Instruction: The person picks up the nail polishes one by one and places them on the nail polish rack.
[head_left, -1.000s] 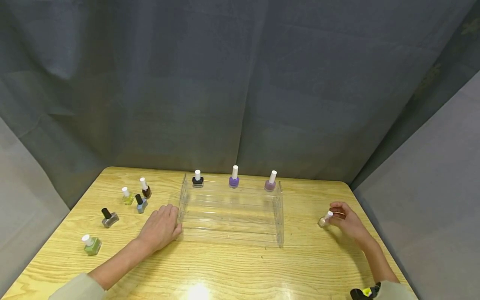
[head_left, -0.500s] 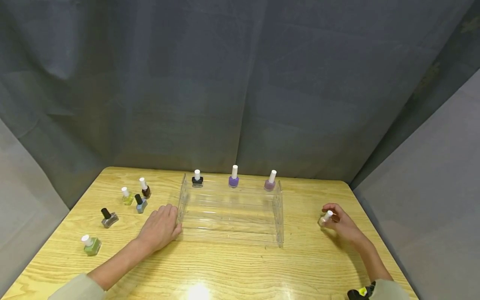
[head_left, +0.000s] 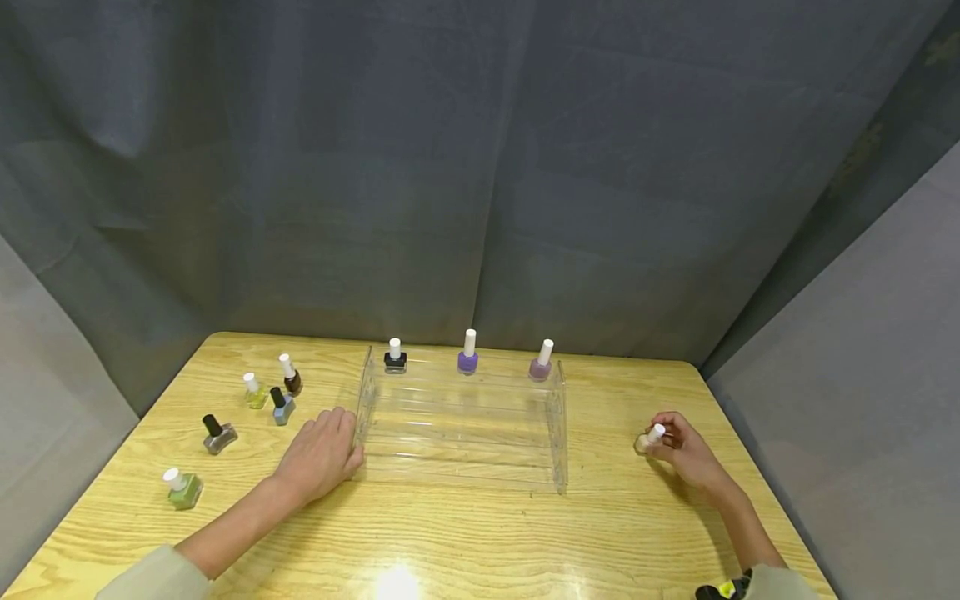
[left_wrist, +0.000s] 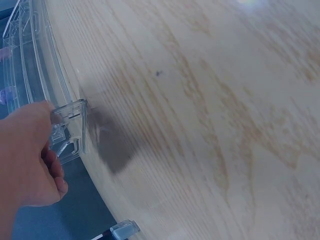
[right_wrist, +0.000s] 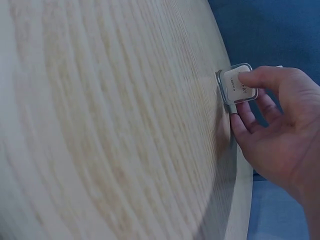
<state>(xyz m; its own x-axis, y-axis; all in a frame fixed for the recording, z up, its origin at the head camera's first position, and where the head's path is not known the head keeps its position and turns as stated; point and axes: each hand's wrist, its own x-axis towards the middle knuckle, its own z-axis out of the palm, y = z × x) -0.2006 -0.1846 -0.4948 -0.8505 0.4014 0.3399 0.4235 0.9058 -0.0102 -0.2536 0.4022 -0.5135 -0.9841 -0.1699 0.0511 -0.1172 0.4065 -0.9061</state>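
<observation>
My left hand (head_left: 322, 454) grips the left side panel of a clear tiered acrylic rack (head_left: 557, 437); in the left wrist view its fingers curl at the rack's edge (left_wrist: 82, 120). Along the rack's top tier stand a black nail polish bottle (head_left: 395, 362), a bright purple one (head_left: 467, 362) and a mauve one (head_left: 539, 369), all white-capped. Right of the rack, my right hand (head_left: 692, 457) pinches a pale, white-capped nail polish bottle (right_wrist: 235, 87), thumb on its labelled face and fingers behind. That bottle stands on the table, its cap pointing up and slightly right.
On the table (head_left: 465, 542) to the left stand several more bottles: green (head_left: 185, 493), grey-brown (head_left: 221, 440), light blue (head_left: 282, 412), yellow (head_left: 257, 398) and dark brown (head_left: 292, 382). A dark curtain (head_left: 480, 167) hangs behind, with grey panels (head_left: 862, 375) at the sides.
My right hand has moved left onto the pale bottle, and its fingers have closed round it. The left hand and the rack have stayed in place.
</observation>
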